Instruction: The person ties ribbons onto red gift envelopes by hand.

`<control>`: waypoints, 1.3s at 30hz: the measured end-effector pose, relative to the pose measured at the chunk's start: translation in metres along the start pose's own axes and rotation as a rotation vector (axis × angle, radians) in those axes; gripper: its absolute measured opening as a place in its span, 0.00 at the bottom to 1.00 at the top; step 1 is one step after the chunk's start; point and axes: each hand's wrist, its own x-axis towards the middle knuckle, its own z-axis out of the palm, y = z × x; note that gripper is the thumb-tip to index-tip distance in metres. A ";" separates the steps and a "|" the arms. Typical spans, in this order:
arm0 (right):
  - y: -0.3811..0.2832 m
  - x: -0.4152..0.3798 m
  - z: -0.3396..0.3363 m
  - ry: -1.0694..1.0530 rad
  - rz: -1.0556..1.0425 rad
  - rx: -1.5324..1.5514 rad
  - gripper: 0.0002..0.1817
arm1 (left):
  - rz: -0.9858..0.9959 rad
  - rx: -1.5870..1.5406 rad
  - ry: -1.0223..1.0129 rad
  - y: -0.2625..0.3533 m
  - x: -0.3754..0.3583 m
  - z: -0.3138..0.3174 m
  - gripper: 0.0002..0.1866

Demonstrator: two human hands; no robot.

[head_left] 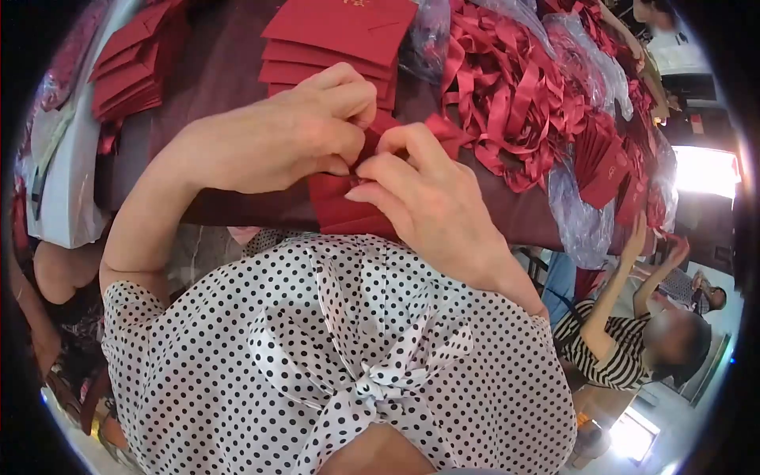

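My left hand is closed, its thumb and fingers pinched together over a red paper piece at the table's near edge. My right hand meets it from the other side, also pinching. Red ribbon shows behind my right fingers and seems to run into the pinch of both hands; my fingers hide the exact spot they grip. Just beyond my left hand lies a stack of red card pouches with gold print on the top one.
More red pouches are fanned at the left, beside a white box. A big tangle of red ribbon lies right of centre, with clear plastic bags. A person in a striped shirt works at the right.
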 end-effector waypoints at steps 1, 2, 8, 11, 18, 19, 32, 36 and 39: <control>0.000 0.000 -0.001 0.014 -0.023 0.054 0.11 | 0.041 0.008 0.014 0.003 0.001 -0.006 0.07; 0.000 0.000 -0.002 0.026 -0.048 0.108 0.11 | 0.081 0.017 0.029 0.005 0.001 -0.011 0.07; -0.002 -0.012 -0.015 -0.004 -0.132 0.154 0.09 | -0.056 -0.141 0.035 -0.016 0.002 -0.049 0.04; -0.008 -0.013 -0.016 -0.009 -0.152 0.135 0.08 | 0.096 -0.137 0.032 -0.033 0.007 -0.016 0.04; -0.005 -0.028 -0.021 0.096 -0.298 -0.084 0.09 | -0.143 -0.131 0.287 -0.039 -0.021 -0.029 0.03; -0.006 -0.029 -0.019 0.146 -0.273 -0.107 0.09 | -0.150 -0.132 0.316 -0.038 -0.024 -0.030 0.03; 0.033 -0.057 -0.083 0.746 0.070 -0.250 0.14 | -0.278 -0.435 0.450 -0.002 -0.025 0.061 0.07; 0.036 -0.077 -0.090 0.671 0.202 -0.221 0.13 | -0.276 -0.467 0.410 -0.002 -0.020 0.073 0.05; 0.045 -0.086 -0.094 0.703 0.279 -0.270 0.14 | -0.251 -0.435 0.391 0.002 -0.012 0.072 0.03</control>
